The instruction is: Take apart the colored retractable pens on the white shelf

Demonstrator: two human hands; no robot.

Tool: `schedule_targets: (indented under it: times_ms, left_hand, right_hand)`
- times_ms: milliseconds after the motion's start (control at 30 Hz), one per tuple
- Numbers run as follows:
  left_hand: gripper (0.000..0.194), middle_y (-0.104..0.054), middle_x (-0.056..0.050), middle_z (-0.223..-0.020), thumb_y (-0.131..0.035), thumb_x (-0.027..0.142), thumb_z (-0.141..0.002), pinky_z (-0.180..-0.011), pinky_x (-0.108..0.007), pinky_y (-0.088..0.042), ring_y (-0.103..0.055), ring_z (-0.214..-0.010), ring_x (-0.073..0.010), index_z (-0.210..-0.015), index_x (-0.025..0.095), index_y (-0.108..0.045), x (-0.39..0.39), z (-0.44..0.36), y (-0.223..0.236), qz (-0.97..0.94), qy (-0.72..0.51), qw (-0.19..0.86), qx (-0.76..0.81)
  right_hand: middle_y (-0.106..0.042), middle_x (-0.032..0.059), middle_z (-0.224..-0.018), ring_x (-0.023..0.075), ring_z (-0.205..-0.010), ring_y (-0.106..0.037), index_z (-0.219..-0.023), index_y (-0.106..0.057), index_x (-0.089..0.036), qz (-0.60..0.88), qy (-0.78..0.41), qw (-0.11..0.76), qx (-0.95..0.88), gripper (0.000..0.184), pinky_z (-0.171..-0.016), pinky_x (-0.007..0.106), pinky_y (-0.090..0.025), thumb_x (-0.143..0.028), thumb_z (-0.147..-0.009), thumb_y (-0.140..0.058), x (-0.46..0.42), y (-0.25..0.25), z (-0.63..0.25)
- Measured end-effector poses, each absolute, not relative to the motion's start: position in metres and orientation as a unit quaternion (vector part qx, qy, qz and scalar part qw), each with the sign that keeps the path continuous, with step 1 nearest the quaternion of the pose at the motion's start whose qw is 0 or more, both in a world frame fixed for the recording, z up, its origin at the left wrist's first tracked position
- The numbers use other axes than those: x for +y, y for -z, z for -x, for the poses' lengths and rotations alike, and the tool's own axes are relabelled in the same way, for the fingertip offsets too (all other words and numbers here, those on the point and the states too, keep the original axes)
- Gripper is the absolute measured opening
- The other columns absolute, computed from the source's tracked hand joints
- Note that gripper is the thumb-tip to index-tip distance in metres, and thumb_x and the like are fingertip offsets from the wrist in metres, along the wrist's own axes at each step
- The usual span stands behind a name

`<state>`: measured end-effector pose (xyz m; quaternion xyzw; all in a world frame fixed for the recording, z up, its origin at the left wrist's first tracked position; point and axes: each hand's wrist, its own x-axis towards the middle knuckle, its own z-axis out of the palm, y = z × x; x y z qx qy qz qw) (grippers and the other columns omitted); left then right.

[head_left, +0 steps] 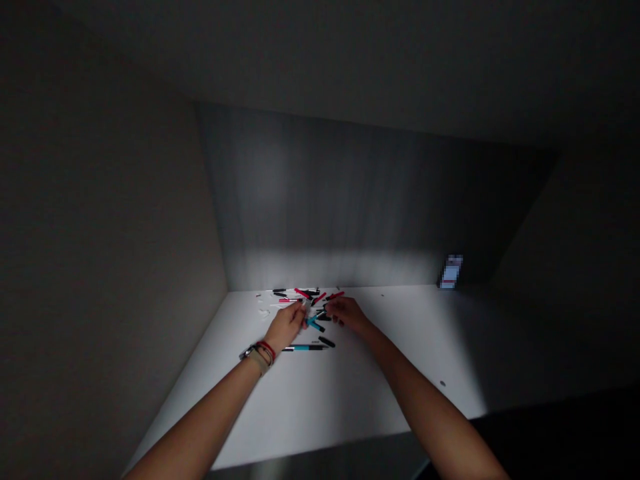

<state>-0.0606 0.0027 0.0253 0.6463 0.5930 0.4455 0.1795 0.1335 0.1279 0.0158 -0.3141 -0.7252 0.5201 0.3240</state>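
Observation:
Both my hands reach to the far side of a white table (350,400), among a scatter of pens and pen parts (310,294) in red, teal and black. My left hand (289,325), with bracelets on its wrist, pinches a small teal pen piece (314,321) at its fingertips. My right hand (347,313) meets it from the right, fingers closed on the black end of the same piece. A whole teal pen (303,347) lies just in front of my left hand, and a black cap (327,341) lies beside it.
Grey partition walls close the table on the left, back and right. A small blurred white and red object (451,272) stands at the back right corner. Small white bits (263,308) lie left of the pens. A dark screw spot (443,383) marks the table's right side.

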Motion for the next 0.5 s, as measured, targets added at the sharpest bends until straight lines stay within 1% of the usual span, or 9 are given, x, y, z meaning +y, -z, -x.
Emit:
schedule_targets:
  times_ms: [67,100,133,200,300,400,500]
  left_hand:
    - [0.036,-0.068,-0.001,-0.066,-0.036,0.04,-0.097,-0.061,-0.025,-0.038,-0.058,-0.061,-0.0154,-0.077,0.019,-0.059,0.004,0.062,-0.026,-0.634,-0.453,0.162,0.605]
    - [0.035,-0.067,-0.001,-0.066,-0.036,0.04,-0.096,-0.06,-0.025,-0.038,-0.059,-0.061,-0.0154,-0.078,0.019,-0.059,0.004,0.062,-0.026,-0.631,-0.455,0.156,0.608]
    - [0.035,-0.067,-0.001,-0.065,-0.037,0.041,-0.096,-0.06,-0.025,-0.038,-0.058,-0.06,-0.0153,-0.079,0.019,-0.059,0.005,0.062,-0.025,-0.631,-0.456,0.154,0.609]
    - [0.037,-0.066,-0.001,-0.064,-0.037,0.043,-0.096,-0.058,-0.024,-0.037,-0.057,-0.058,-0.0145,-0.081,0.019,-0.06,0.004,0.06,-0.025,-0.646,-0.448,0.165,0.596]
    - [0.04,-0.065,0.0,-0.062,-0.039,0.046,-0.096,-0.055,-0.023,-0.035,-0.054,-0.055,-0.0124,-0.081,0.017,-0.062,0.002,0.055,-0.026,-0.694,-0.41,0.195,0.558]
    - [0.04,-0.065,0.0,-0.062,-0.042,0.046,-0.096,-0.053,-0.022,-0.033,-0.05,-0.052,-0.0108,-0.083,0.017,-0.066,-0.002,0.051,-0.028,-0.729,-0.368,0.202,0.54]
    - [0.041,-0.064,0.0,-0.06,-0.043,0.045,-0.095,-0.052,-0.022,-0.032,-0.05,-0.051,-0.0108,-0.082,0.016,-0.068,-0.005,0.049,-0.031,-0.737,-0.351,0.191,0.546]
  right_hand:
    - [-0.07,0.0024,-0.076,0.012,-0.048,-0.059,-0.097,-0.065,-0.017,0.336,-0.517,0.358,-0.702,0.041,-0.037,0.019,-0.039,-0.045,-0.067,-0.071,0.129,-0.015,-0.133]
    - [-0.071,0.0026,-0.078,0.0119,-0.048,-0.059,-0.1,-0.064,-0.018,0.34,-0.51,0.37,-0.698,0.043,-0.037,0.019,-0.039,-0.045,-0.067,-0.071,0.13,-0.014,-0.133]
    - [-0.07,0.0025,-0.077,0.0112,-0.047,-0.058,-0.099,-0.064,-0.018,0.341,-0.499,0.376,-0.703,0.042,-0.037,0.019,-0.038,-0.045,-0.068,-0.07,0.13,-0.014,-0.133]
    - [-0.068,0.0018,-0.07,0.0093,-0.043,-0.053,-0.089,-0.065,-0.016,0.334,-0.475,0.368,-0.726,0.035,-0.037,0.018,-0.037,-0.047,-0.072,-0.069,0.129,-0.014,-0.132]
    - [-0.063,0.0006,-0.06,0.0073,-0.041,-0.048,-0.075,-0.065,-0.015,0.293,-0.479,0.315,-0.765,0.037,-0.038,0.018,-0.034,-0.051,-0.079,-0.063,0.121,-0.019,-0.131]
    - [-0.062,-0.0003,-0.059,0.0068,-0.041,-0.047,-0.077,-0.066,-0.014,0.234,-0.509,0.271,-0.783,0.037,-0.039,0.018,-0.034,-0.051,-0.077,-0.068,0.109,-0.025,-0.128]
    - [-0.061,-0.0012,-0.057,0.0075,-0.042,-0.05,-0.08,-0.067,-0.013,0.211,-0.522,0.268,-0.782,0.038,-0.039,0.018,-0.037,-0.049,-0.072,-0.074,0.102,-0.028,-0.126]
